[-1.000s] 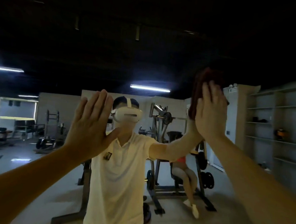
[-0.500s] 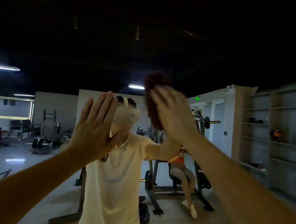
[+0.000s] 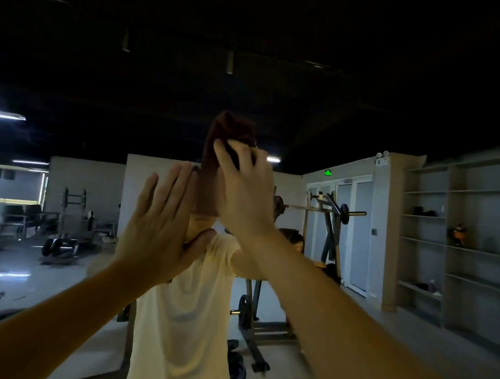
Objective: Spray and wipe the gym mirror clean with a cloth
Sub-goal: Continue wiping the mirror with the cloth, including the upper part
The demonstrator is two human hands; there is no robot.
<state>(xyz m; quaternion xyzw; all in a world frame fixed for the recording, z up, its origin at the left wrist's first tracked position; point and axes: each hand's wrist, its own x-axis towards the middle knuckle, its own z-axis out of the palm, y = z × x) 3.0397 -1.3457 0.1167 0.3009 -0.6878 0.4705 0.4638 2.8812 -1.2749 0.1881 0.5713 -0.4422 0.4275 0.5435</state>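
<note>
The gym mirror [image 3: 365, 102] fills the whole view and reflects a dim gym. A dark red cloth [image 3: 232, 129] lies against the glass at centre, above head height. My right hand [image 3: 245, 195] presses it flat onto the mirror, with the fingers spread over its lower half. Just left of it, my left hand [image 3: 158, 227] rests flat on the glass, fingers straight and together. The two hands nearly touch. No spray bottle is in view.
The mirror reflects me in a white shirt [image 3: 182, 317], a barbell machine [image 3: 325, 223] with a person seated at it, open shelves [image 3: 460, 231] at the right, doors under a green sign [image 3: 328, 173], and benches and weights [image 3: 60, 248] at the left.
My right hand has swept the cloth leftwards across the glass, from right of the reflection's head to beside my left hand. My left hand stays flat on the mirror.
</note>
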